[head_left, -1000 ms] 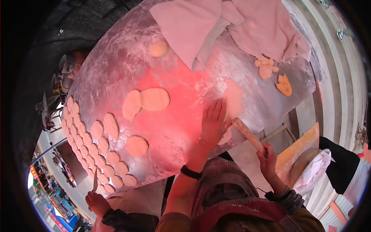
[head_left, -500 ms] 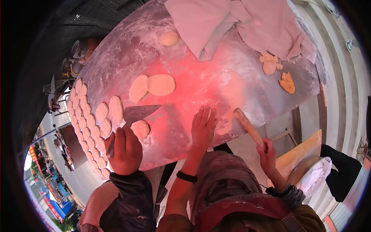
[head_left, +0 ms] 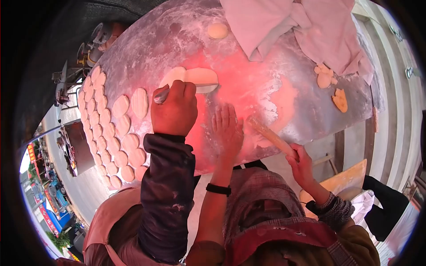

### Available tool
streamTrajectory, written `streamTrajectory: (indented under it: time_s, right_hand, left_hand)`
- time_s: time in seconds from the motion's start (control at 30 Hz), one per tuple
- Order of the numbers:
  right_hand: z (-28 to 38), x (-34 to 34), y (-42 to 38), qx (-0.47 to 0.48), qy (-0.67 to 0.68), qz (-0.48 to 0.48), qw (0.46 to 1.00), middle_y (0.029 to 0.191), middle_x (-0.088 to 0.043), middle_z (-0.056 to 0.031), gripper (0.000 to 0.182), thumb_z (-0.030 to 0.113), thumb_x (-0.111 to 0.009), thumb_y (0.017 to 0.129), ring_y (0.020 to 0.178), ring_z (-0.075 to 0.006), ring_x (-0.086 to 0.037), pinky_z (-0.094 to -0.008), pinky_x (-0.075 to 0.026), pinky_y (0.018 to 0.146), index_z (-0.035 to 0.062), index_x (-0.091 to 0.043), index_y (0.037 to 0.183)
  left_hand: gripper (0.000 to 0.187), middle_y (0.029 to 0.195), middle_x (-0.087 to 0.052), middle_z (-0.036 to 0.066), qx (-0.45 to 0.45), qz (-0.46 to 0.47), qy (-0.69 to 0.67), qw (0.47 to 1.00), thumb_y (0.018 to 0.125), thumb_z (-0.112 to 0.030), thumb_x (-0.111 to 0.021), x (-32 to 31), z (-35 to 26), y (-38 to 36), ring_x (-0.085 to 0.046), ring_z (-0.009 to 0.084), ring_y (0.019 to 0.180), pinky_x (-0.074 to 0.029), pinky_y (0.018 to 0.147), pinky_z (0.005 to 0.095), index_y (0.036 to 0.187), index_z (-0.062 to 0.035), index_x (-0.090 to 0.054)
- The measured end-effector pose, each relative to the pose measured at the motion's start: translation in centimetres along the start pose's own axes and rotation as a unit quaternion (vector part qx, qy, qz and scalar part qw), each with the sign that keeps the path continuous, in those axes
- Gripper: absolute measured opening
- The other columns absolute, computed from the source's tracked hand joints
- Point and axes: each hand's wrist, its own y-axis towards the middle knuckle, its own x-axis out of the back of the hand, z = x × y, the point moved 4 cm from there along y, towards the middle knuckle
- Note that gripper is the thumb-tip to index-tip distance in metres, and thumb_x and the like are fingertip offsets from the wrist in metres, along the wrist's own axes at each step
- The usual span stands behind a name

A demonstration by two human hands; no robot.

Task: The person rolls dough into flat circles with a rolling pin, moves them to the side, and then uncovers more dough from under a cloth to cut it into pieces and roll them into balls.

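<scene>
My left hand (head_left: 226, 128) lies flat, fingers spread, on the floured metal table (head_left: 146, 48). It holds nothing and wears a black wristband. My right hand (head_left: 301, 166) grips the end of a wooden rolling pin (head_left: 270, 135) that slants onto the table edge just right of my left hand. A co-worker's hand (head_left: 175, 108) in a dark sleeve reaches in beside my left hand. It holds a metal blade (head_left: 202, 85) against two overlapping flat dough pieces (head_left: 197, 75).
Several flattened dough rounds (head_left: 106, 128) lie in rows along the table's left edge. A dough ball (head_left: 217, 30) sits at the far side near a pink cloth (head_left: 301, 26). Dough scraps (head_left: 324, 77) and an orange piece (head_left: 340, 99) lie at right.
The co-worker's hand with the blade has come in from the lower left and up to the two flat dough pieces. My left hand shifted left, and the rolling pin swung onto the table.
</scene>
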Motion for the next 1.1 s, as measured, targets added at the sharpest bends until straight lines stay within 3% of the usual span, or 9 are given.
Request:
streamTrajectory:
  time_s: [0.17,0.3,0.43,0.63,0.77,0.83,0.9,1.0,1.1]
  right_hand:
    - [2.7,-2.6,5.5,0.157,-0.137,0.004,0.978,0.109,-0.062,-0.0144,0.037,0.007,-0.066,0.083,0.095,-0.032,-0.061,-0.0399,-0.05,0.082,0.002,-0.056,0.119]
    - [5.1,-6.2,8.7,0.303,-0.26,0.075,0.914,0.11,-0.063,-0.0094,0.041,0.013,-0.07,0.08,0.097,-0.0287,-0.062,-0.0379,-0.051,0.085,0.005,-0.059,0.119]
    - [7.1,-9.7,15.1,0.374,-0.329,0.065,0.865,0.142,-0.047,-0.0112,0.055,0.025,-0.068,0.083,0.133,-0.0243,-0.042,-0.0424,-0.036,0.108,0.007,-0.053,0.134]
    - [5.5,-9.8,13.7,0.3,-0.341,0.069,0.888,0.153,-0.035,-0.0099,0.064,0.034,-0.061,0.09,0.142,-0.0252,-0.033,-0.0457,-0.027,0.115,0.0119,-0.04,0.146]
    - [1.9,-8.2,6.6,0.375,-0.34,0.101,0.857,0.147,-0.043,-0.0102,0.058,0.027,-0.062,0.087,0.138,-0.0241,-0.039,-0.0448,-0.026,0.116,0.0081,-0.048,0.14]
    - [2.9,-8.6,7.6,0.373,-0.345,0.099,0.856,0.14,-0.048,-0.0091,0.054,0.024,-0.063,0.084,0.133,-0.0243,-0.043,-0.0443,-0.028,0.113,0.0077,-0.053,0.134]
    - [4.3,-8.4,9.9,0.377,-0.352,0.088,0.852,0.133,-0.054,-0.008,0.05,0.021,-0.064,0.082,0.127,-0.0245,-0.047,-0.0438,-0.031,0.111,0.0073,-0.057,0.129]
    - [5.3,-7.2,9.9,0.374,-0.337,0.077,0.861,0.117,-0.059,-0.0066,0.04,0.016,-0.064,0.08,0.114,-0.0254,-0.052,-0.0438,-0.036,0.102,0.0075,-0.061,0.119]
    - [4.0,-4.3,7.7,0.266,-0.273,-0.034,0.924,0.11,-0.06,-0.0081,0.037,0.009,-0.063,0.079,0.1,-0.0283,-0.054,-0.0431,-0.04,0.09,0.0075,-0.062,0.115]
  left_hand:
    - [0.005,0.087,-0.051,0.004,-0.285,0.026,0.275,0.918,0.082,-0.014,-0.06,5.3,0.1,7.8,-0.057,0.0228,0.075,-0.045,0.078,0.036,0.085,-0.0122,-0.056]
    - [0.007,0.085,-0.052,0.002,-0.241,0.019,0.204,0.949,0.077,-0.011,-0.059,5.3,0.6,9.0,-0.057,0.023,0.074,-0.045,0.078,0.0352,0.083,-0.0138,-0.057]
    - [0.007,0.085,-0.052,0.002,-0.225,0.022,0.196,0.954,0.078,-0.01,-0.058,5.3,2.2,9.4,-0.057,0.0217,0.077,-0.045,0.077,0.0347,0.083,-0.0142,-0.057]
    - [0.006,0.084,-0.052,0.0,-0.206,0.019,0.193,0.959,0.08,-0.01,-0.057,7.2,3.7,10.7,-0.057,0.0192,0.083,-0.045,0.076,0.0337,0.084,-0.0149,-0.057]
    - [0.015,0.095,-0.055,0.006,-0.222,0.047,0.511,0.829,0.089,-0.012,-0.053,6.7,11.1,9.3,-0.06,0.019,0.087,-0.047,0.08,0.0334,0.103,-0.0106,-0.057]
    - [0.026,0.117,-0.054,0.008,-0.072,0.03,0.223,0.972,0.088,-0.02,-0.059,2.1,2.9,-0.4,-0.056,0.0195,0.105,-0.043,0.09,0.0383,0.112,-0.0096,-0.058]
    - [0.038,0.139,-0.053,0.011,0.088,-0.004,-0.09,0.992,0.088,-0.029,-0.065,-2.4,0.1,-7.5,-0.051,0.02,0.124,-0.04,0.1,0.0432,0.12,-0.0087,-0.059]
    - [0.03,0.111,-0.065,0.007,0.102,0.164,-0.186,0.963,0.08,-0.016,-0.073,-3.4,2.0,-4.9,-0.062,0.0234,0.103,-0.047,0.088,0.0417,0.105,-0.0078,-0.059]
    - [0.032,0.08,-0.065,0.005,0.36,0.153,-0.219,0.894,0.075,-0.008,-0.079,-2.7,5.8,-7.1,-0.064,0.0265,0.074,-0.05,0.071,0.0402,0.096,-0.0059,-0.055]
